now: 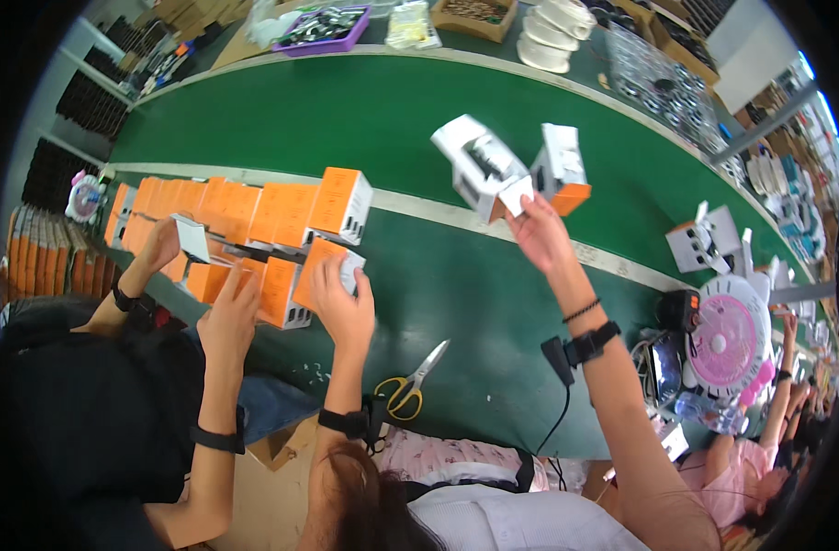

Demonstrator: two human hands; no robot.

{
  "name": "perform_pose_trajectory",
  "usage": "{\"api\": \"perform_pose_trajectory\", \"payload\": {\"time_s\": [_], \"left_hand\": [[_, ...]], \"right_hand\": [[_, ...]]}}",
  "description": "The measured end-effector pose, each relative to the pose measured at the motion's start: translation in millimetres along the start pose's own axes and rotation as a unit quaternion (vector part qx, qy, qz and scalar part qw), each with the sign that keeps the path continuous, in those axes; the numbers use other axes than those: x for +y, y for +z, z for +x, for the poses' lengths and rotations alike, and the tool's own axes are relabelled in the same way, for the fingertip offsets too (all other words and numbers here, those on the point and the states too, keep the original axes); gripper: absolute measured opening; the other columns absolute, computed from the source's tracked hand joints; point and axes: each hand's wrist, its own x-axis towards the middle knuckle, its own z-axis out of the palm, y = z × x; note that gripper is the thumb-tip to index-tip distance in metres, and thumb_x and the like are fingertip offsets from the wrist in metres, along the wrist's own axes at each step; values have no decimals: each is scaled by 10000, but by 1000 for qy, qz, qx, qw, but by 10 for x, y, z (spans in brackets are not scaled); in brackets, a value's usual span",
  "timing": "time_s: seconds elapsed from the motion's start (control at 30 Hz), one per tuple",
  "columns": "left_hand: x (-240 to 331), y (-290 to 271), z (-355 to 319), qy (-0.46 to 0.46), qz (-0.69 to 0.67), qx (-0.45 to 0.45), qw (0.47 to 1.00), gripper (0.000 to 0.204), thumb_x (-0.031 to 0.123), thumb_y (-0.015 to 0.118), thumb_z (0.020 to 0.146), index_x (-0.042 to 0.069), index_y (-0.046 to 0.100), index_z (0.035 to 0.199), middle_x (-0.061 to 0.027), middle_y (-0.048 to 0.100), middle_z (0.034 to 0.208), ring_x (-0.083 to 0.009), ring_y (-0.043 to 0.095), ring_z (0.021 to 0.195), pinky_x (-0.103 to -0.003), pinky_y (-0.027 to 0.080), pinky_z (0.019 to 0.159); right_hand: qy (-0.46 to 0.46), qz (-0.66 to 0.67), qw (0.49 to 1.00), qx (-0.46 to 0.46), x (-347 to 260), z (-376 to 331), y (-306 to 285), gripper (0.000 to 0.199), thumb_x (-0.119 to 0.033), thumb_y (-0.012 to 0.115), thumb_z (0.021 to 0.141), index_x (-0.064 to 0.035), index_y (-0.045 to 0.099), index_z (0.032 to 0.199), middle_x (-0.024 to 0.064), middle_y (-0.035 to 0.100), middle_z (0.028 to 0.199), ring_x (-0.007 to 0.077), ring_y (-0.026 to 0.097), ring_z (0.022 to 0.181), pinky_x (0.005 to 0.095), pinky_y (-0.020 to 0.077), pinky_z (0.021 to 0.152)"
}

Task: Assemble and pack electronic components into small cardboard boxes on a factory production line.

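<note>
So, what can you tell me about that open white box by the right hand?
The white box looks like thin card. It is open, with a wide flap spread at the far left and a smaller flap at the near right, where the right hand grips it. Something grey and dark shows inside, too blurred to identify. The box is askew; whether it rests on the green surface is unclear.

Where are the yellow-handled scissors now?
In the head view, the scissors lie on the green tabletop by its near edge, below and right of the person's left hand.
</note>
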Motion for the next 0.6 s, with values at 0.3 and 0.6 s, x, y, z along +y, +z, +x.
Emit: {"api": "perform_pose_trajectory", "payload": {"time_s": [0.3, 0.6], "left_hand": [[-338, -250, -113, 72, 369, -78, 923, 700, 141, 607, 741, -3, 330, 1368, -192, 290, 1441, -363, 239, 1343, -530, 170, 1086], [290, -267, -447, 204, 338, -226, 891, 493, 83, 530, 749, 145, 475, 1236, -26, 454, 1278, -218, 455, 1118, -445, 352, 772]], "right_hand": [[-63, -52, 990, 119, -78, 263, -379, 363, -120, 551, 905, 20, 420, 1213, 177, 524, 1209, 327, 543, 1118, 419, 438, 957], [-46, -557, 826, -73, 125, -1162, 360, 638, -91, 803, 595, -29, 466, 1134, 50, 542, 1031, 178, 542, 923, 330, 456, 839]]}}
